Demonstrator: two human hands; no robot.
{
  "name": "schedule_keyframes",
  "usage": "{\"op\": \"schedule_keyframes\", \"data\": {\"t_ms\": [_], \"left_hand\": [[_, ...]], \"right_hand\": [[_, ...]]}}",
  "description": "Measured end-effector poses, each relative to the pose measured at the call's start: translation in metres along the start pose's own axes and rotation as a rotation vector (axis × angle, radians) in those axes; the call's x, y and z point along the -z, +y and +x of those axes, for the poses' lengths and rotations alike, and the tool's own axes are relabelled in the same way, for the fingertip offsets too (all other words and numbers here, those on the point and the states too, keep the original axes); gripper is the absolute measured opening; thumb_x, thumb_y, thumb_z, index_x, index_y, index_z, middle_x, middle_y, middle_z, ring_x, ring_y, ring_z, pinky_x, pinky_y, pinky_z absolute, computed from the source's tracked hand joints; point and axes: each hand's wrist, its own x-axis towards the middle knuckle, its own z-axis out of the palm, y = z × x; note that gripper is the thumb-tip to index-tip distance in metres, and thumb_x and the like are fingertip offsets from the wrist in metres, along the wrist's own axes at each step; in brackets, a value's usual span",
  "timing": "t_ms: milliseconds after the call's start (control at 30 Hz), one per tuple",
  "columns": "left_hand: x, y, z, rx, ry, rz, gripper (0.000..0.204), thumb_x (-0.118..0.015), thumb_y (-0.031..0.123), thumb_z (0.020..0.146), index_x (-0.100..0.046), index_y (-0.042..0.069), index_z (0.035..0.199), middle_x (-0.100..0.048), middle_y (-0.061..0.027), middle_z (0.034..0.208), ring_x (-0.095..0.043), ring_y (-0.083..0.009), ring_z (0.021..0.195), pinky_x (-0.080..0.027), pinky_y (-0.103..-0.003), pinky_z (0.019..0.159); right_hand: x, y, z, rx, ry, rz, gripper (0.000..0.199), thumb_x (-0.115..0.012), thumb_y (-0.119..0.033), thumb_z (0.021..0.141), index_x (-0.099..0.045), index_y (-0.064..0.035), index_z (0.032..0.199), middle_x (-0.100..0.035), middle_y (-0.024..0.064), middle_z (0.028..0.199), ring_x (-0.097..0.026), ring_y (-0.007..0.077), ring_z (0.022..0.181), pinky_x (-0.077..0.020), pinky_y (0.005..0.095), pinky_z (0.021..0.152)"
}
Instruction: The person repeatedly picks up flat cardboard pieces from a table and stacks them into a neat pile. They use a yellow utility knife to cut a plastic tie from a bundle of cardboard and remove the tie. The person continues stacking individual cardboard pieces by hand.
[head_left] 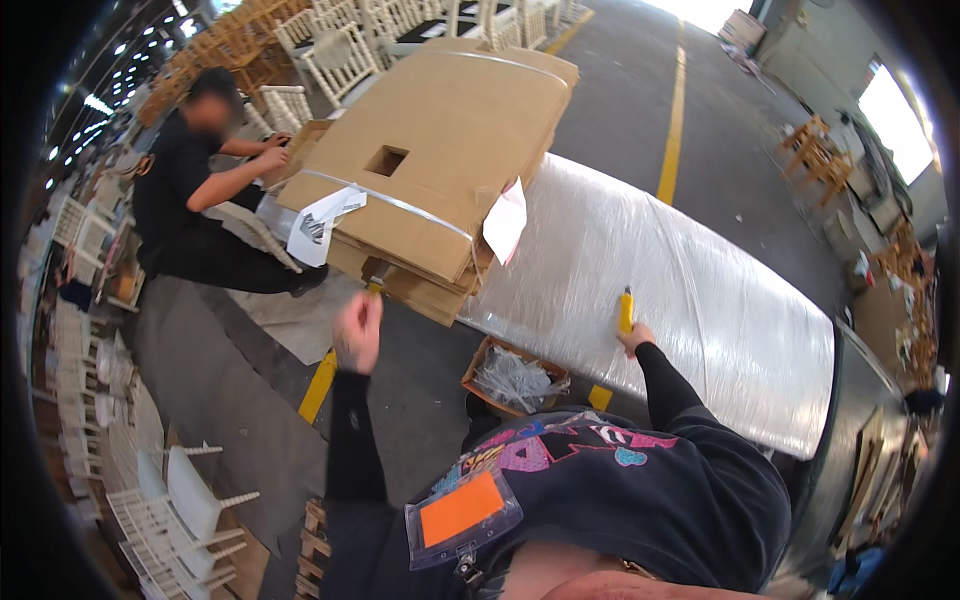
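Note:
My right hand (634, 341) grips a yellow utility knife (627, 310) over a long block wrapped in clear plastic film (640, 230). My left hand (358, 330) is raised with curled fingers near the front corner of a stack of flattened cardboard boxes (450, 130). I cannot make out whether anything is between those fingers. Pale straps run across the stack, and a square hole shows in its top sheet. A white printed sheet (322, 225) hangs at its front left edge, and another white paper (506, 222) sticks up at its right corner.
A box of crumpled clear plastic (515, 378) stands on the floor close before me. At the left, a person in dark clothes (200, 190) sits low, hands at the stack's edge. White chairs (190, 490) crowd the left; wooden chairs (820, 155) stand at the far right.

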Motion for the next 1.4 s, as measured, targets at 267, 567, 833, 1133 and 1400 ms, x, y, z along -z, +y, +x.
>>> {"op": "schedule_keyframes", "data": {"t_ms": [267, 567, 833, 1133, 1400], "left_hand": [[0.017, 0.053, 0.180, -0.833, -0.315, 0.595, 0.021, -0.070, 0.018, 0.083, -0.063, 0.007, 0.100, -0.063, -0.0074, 0.100, -0.059, -0.0282, 0.104, -0.045, -0.042, 0.091], [0.002, 0.079, 0.203, -0.854, -0.605, 0.773, 0.021, -0.072, 0.017, 0.079, -0.060, 0.007, 0.093, -0.059, -0.0095, 0.093, -0.056, -0.0316, 0.100, -0.045, -0.042, 0.090], [-0.039, 0.067, 0.164, 0.604, 0.057, -0.651, 0.027, -0.068, 0.020, 0.089, -0.058, 0.007, 0.110, -0.054, -0.0051, 0.108, -0.050, -0.0179, 0.107, -0.044, -0.039, 0.096], [-0.071, 0.134, 0.118, 1.011, 0.252, -1.210, 0.065, -0.064, 0.028, 0.088, -0.036, -0.006, 0.136, -0.046, -0.0151, 0.128, -0.048, -0.0296, 0.120, -0.034, -0.054, 0.110], [-0.069, 0.136, 0.135, 1.096, 0.107, -0.771, 0.029, -0.063, 0.031, 0.084, -0.060, 0.006, 0.097, -0.057, -0.0007, 0.085, -0.056, -0.0173, 0.078, -0.043, -0.039, 0.078]], "right_hand": [[0.003, -0.048, -0.023, -0.188, -0.048, 0.535, 0.035, -0.070, -0.028, 0.089, -0.064, -0.0064, 0.116, -0.065, 0.0057, 0.088, -0.068, 0.0180, 0.066, -0.0609, 0.0361, 0.058], [0.038, -0.029, 0.002, -0.201, -0.297, 1.035, 0.025, -0.062, -0.025, 0.097, -0.058, -0.0071, 0.114, -0.058, 0.0039, 0.089, -0.061, 0.0178, 0.075, -0.0566, 0.0410, 0.080], [0.134, -0.162, 0.114, 0.219, -0.582, 1.473, 0.020, -0.067, -0.017, 0.092, -0.049, -0.0081, 0.090, -0.048, -0.0004, 0.072, -0.053, 0.0152, 0.063, -0.0540, 0.0371, 0.070], [0.200, -0.372, 0.211, 0.461, -0.328, 1.214, 0.049, -0.066, -0.043, 0.090, -0.058, -0.0067, 0.122, -0.063, 0.0096, 0.115, -0.058, 0.0233, 0.109, -0.0488, 0.0491, 0.092], [0.141, -0.432, 0.252, 0.531, -0.202, 0.882, 0.055, -0.069, -0.051, 0.084, -0.061, -0.0110, 0.120, -0.058, 0.0059, 0.099, -0.057, 0.0208, 0.092, -0.0485, 0.0433, 0.075]]}}
